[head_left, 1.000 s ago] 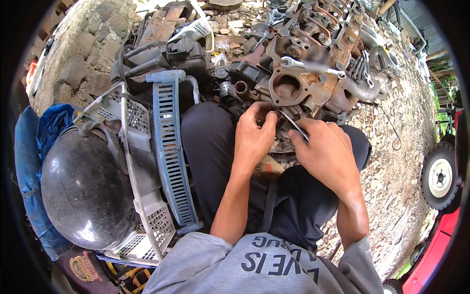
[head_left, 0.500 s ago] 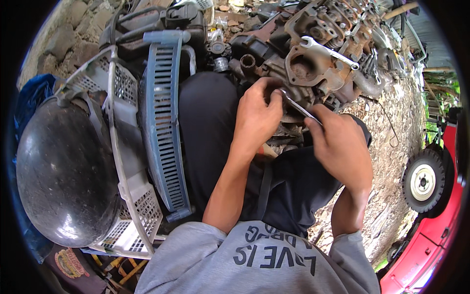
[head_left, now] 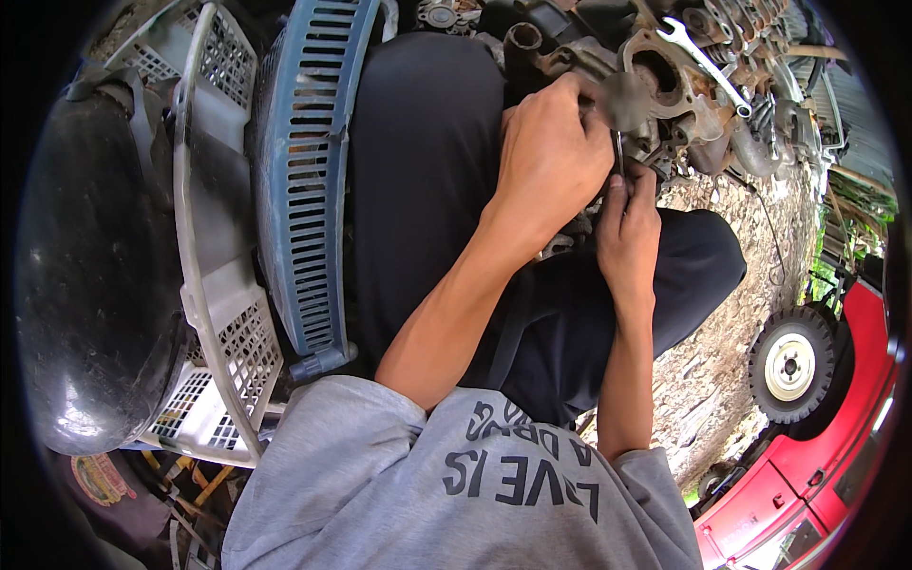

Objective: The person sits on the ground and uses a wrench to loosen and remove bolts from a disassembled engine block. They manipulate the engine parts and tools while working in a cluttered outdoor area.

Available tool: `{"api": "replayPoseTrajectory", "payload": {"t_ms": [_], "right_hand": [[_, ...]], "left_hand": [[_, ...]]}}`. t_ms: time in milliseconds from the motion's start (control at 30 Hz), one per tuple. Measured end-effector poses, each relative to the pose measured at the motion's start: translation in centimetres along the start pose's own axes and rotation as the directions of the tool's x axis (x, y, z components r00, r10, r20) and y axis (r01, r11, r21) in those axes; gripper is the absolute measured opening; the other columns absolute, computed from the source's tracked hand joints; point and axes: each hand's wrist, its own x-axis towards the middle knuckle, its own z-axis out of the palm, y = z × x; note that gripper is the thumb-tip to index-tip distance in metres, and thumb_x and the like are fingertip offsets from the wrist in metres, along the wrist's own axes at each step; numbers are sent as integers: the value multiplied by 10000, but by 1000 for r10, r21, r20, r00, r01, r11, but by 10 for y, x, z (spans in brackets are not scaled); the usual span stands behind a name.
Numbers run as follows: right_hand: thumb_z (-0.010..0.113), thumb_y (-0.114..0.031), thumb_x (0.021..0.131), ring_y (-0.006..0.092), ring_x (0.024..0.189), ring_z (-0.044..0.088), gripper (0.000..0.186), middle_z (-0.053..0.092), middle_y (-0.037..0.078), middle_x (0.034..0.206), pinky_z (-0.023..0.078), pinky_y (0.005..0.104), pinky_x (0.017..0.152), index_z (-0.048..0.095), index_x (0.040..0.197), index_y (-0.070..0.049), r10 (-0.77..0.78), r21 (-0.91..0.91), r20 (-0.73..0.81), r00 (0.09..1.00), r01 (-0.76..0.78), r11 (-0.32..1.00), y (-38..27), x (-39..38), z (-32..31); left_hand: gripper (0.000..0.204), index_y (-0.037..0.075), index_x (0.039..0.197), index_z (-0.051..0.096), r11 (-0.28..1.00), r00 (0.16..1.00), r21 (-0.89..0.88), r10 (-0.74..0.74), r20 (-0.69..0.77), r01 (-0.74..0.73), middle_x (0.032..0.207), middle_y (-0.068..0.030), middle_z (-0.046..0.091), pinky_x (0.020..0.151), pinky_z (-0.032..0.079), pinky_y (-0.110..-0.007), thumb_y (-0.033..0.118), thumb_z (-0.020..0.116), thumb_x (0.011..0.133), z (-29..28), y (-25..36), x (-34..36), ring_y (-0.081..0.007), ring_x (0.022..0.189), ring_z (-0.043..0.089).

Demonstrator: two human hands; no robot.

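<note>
My right hand (head_left: 632, 228) is closed on a slim silver wrench (head_left: 619, 150), held almost upright; its far end is hidden. Just left of it, my left hand (head_left: 556, 147) curls over the near side of a greasy, rusty engine part (head_left: 579, 59). Its fingertips are hidden, and a round grey smear covers the spot beside them, so what they grip cannot be made out. Beyond the hands, a larger combination wrench (head_left: 705, 65) lies across a rusty metal housing (head_left: 655, 78) with a round opening.
At my left stand a blue slotted plastic crate (head_left: 318, 180) and a white plastic basket (head_left: 195, 237) with a black helmet (head_left: 95, 275). More metal parts (head_left: 755, 147) are heaped at the far right. Stony ground (head_left: 731, 313) and a red vehicle (head_left: 807, 475) are to the right.
My view has shifted. My left hand has turned palm down and reached farther over the engine part. The right hand has dropped lower beside it, and the wrench has swung from slanted to nearly upright.
</note>
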Motion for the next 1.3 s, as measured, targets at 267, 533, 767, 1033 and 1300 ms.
{"api": "replayPoseTrajectory", "payload": {"t_ms": [267, 533, 767, 1033, 1300], "right_hand": [[464, -102, 1052, 497, 889, 668, 233, 672, 312, 961, 496, 538, 731, 470, 1244, 31, -85, -39, -74, 994, 83, 996, 3, 9, 11], [515, -105, 1040, 463, 907, 680, 229, 682, 293, 999, 532, 484, 757, 563, 1222, 25, -148, -170, -139, 979, 124, 978, -2, 7, -3], [607, -84, 987, 387, 921, 715, 234, 728, 217, 1028, 555, 427, 800, 687, 1198, -24, -260, -372, -69, 963, 217, 903, -25, 10, -53], [650, -131, 966, 384, 935, 695, 220, 718, 214, 1023, 531, 420, 835, 703, 1146, -17, -244, -444, 26, 969, 230, 866, -51, 15, -80], [633, -186, 1017, 200, 863, 657, 251, 717, 134, 952, 502, 328, 816, 686, 1169, 7, 74, 12, -10, 997, -74, 997, -7, -3, -44]], "left_hand": [[335, -53, 1098, 675, 998, 998, -24, 51, -40, -52, 1026, -183, 750, 853, 560, -377, 166, 727, 850, 5, -2, -1, -303, 933, 740], [325, -49, 1071, 687, 995, 997, -84, 53, -48, -57, 982, -172, 755, 855, 555, -387, 173, 749, 842, 6, 0, 0, -299, 938, 738], [308, -42, 1051, 705, 997, 997, -20, 69, -23, -69, 947, -190, 756, 840, 559, -386, 179, 731, 836, 8, -1, -1, -332, 901, 739], [280, -42, 1007, 710, 998, 999, 56, 39, 9, -40, 929, -204, 749, 844, 557, -413, 180, 682, 838, 4, 1, -1, -370, 909, 729], [239, -47, 1028, 690, 995, 994, 55, 84, -63, -80, 923, -220, 738, 857, 548, -426, 92, 598, 856, 1, -6, -1, -401, 916, 715]]}}
